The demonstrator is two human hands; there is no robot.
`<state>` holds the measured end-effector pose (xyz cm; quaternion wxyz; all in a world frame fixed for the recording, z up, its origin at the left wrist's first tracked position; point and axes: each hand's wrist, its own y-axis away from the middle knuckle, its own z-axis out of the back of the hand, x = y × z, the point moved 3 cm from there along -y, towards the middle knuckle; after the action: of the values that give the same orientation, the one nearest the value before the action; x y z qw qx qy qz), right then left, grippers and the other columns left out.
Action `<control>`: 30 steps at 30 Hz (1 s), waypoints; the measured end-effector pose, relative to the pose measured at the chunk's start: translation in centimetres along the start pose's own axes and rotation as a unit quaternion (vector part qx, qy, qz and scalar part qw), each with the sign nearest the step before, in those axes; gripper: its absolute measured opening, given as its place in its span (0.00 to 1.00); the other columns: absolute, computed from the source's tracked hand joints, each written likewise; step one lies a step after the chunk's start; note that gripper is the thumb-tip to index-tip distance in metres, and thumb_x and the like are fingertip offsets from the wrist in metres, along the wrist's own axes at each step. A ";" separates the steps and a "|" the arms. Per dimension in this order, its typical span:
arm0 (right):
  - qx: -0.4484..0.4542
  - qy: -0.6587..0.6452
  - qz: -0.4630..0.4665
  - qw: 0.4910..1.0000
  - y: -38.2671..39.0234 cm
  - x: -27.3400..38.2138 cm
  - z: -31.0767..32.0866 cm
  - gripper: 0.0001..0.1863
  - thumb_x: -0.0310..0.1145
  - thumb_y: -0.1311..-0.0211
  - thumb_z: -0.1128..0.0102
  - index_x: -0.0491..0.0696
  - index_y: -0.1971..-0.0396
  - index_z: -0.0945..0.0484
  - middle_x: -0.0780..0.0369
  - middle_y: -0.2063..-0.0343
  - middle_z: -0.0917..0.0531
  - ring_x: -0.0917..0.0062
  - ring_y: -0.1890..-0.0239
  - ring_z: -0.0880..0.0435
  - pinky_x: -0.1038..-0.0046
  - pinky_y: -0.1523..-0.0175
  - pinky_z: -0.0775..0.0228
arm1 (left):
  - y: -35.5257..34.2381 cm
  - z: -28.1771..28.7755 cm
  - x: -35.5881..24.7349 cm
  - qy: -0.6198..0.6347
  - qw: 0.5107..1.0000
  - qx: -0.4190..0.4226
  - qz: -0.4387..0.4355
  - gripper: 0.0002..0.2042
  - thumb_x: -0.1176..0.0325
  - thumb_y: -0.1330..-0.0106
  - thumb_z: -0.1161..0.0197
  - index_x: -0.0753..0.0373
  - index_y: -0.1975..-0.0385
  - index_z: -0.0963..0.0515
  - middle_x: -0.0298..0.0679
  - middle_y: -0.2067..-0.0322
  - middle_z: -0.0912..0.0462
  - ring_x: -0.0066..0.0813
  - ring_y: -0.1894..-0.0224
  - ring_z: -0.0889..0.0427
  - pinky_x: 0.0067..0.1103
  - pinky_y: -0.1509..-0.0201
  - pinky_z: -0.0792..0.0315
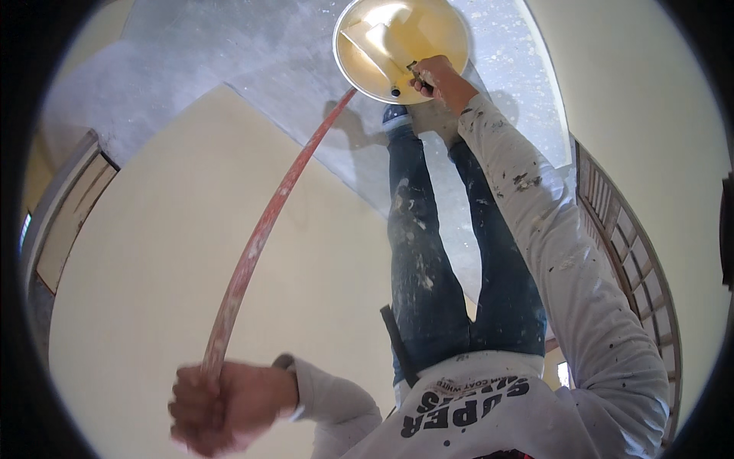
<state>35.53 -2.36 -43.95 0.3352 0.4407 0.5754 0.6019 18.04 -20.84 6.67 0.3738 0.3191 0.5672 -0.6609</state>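
My left hand (222, 409), low at the left, is wrapped round a long red pole (264, 222) smeared with pale paint. The pole slants up to the rim of a round bucket (459, 38), where its far end goes out of sight. Pale yellow paint (428, 34) shows inside the bucket. Over the bucket's near right rim, my right hand (436, 75) is closed on a small dark piece too hidden to name. Beside it, a pale angular thing (365, 50) and a dark round knob (394, 92) show in the bucket.
The bucket stands on a grey, paint-spotted floor (290, 46) just beyond my shoe (395, 115). A cream wall (176, 229) rises at the left, with a framed opening (65, 206) past it. A brown window grille (631, 260) is at the right.
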 end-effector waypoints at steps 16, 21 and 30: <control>-0.003 -0.049 0.012 0.999 -15.2 0.3 3.9 0.06 0.31 0.30 0.48 0.45 0.67 0.26 0.59 0.78 0.21 0.77 0.84 0.24 0.76 0.82 0.37 | -0.1 -1.6 1.4 0.085 0.992 0.080 -0.043 0.14 0.57 0.20 0.53 0.50 0.71 0.30 0.21 0.81 0.42 0.16 0.82 0.41 0.17 0.79 0.41; -0.052 -0.058 0.053 0.996 -17.7 2.4 4.4 0.07 0.29 0.31 0.47 0.45 0.71 0.28 0.59 0.80 0.23 0.75 0.84 0.25 0.72 0.82 0.36 | 0.1 -2.1 1.5 0.102 0.990 0.084 -0.040 0.15 0.57 0.20 0.53 0.50 0.73 0.31 0.22 0.82 0.42 0.16 0.82 0.40 0.16 0.78 0.40; -0.031 -0.066 0.007 0.997 -12.5 1.6 1.2 0.06 0.26 0.33 0.45 0.43 0.72 0.28 0.58 0.79 0.23 0.71 0.84 0.26 0.70 0.81 0.35 | 0.3 -1.4 0.5 0.092 0.990 0.100 -0.040 0.15 0.58 0.19 0.54 0.51 0.73 0.32 0.21 0.82 0.43 0.15 0.83 0.41 0.17 0.78 0.38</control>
<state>34.72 1.04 -56.09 0.3815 0.4732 0.5299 0.5914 18.05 -19.54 5.89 0.2598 0.3916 0.5423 -0.6965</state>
